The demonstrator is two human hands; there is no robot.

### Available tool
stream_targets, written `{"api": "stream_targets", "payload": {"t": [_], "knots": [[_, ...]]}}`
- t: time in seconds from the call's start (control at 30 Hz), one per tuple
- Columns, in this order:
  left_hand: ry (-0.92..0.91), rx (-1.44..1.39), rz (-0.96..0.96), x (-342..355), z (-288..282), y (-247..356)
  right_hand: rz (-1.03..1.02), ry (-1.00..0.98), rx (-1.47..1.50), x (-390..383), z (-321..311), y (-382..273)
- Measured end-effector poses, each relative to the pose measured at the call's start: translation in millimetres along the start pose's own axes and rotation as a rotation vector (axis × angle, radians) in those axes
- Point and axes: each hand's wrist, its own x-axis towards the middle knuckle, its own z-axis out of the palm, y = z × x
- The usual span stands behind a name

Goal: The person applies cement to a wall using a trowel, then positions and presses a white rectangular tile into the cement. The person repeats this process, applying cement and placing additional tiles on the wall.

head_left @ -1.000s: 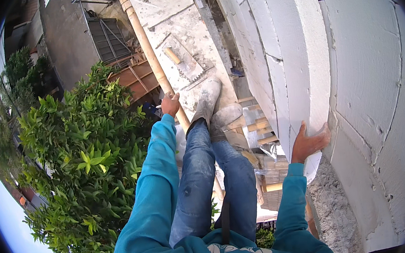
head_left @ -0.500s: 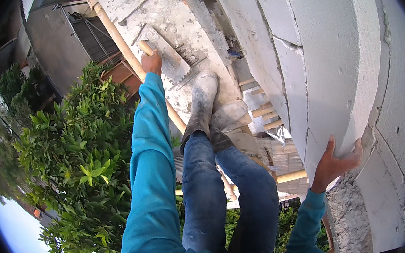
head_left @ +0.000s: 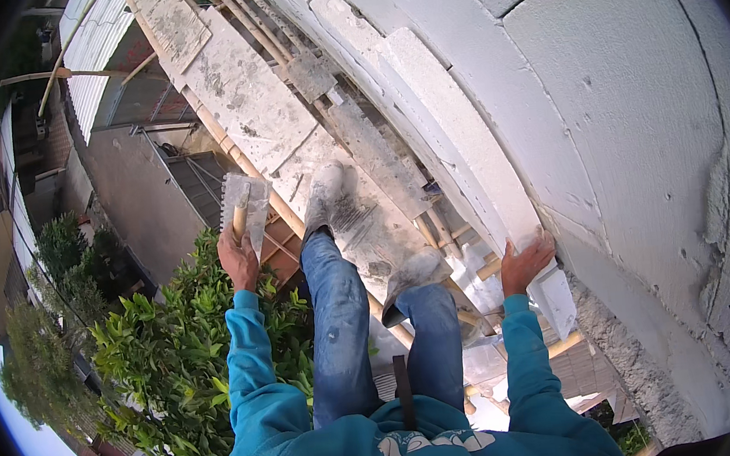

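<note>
My left hand (head_left: 239,259) grips the wooden handle (head_left: 240,217) of a notched metal trowel (head_left: 254,205), lifted out beside the bamboo rail at the left. At the right, my right hand (head_left: 527,261) grips the end of a long, narrow white block (head_left: 461,126) along the pale block wall (head_left: 616,98). My white-caked boots (head_left: 325,192) are on a dirty scaffold board (head_left: 259,111), below my blue jeans and teal sleeves.
Bamboo poles (head_left: 249,160) edge the walkway, with drops on both sides. A leafy tree (head_left: 167,361) stands at the lower left beyond it. Corrugated roofing (head_left: 98,51) and buildings lie further left and below. A rough mortar strip (head_left: 624,361) runs beside the wall.
My left hand went from the bamboo rail to the trowel lying on the board and has lifted it outward. The view has swung along the walkway; my right hand stays at the block's edge.
</note>
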Motion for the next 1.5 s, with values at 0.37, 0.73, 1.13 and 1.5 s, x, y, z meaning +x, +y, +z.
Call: {"api": "stream_targets", "payload": {"t": [0.37, 0.73, 1.13, 1.5], "knots": [[-0.287, -0.059, 0.395, 114.6, -51.0, 118.2, 0.352, -0.065, -0.061, -0.1, -20.2, -52.3], [-0.847, -0.147, 1.221, 175.7, -53.9, 270.2, 0.397, 0.065, 0.548, 27.9, -138.2, -272.1], [-1.327, -0.001, 1.833, 111.1, -51.0, 356.3, 0.582, -0.132, 0.377, -32.8, -173.4, -361.2], [-0.729, 0.297, 1.699, 159.9, 57.7, 394.0, 1.533, 0.033, 0.579, -184.1, -64.5, -313.0]]}}
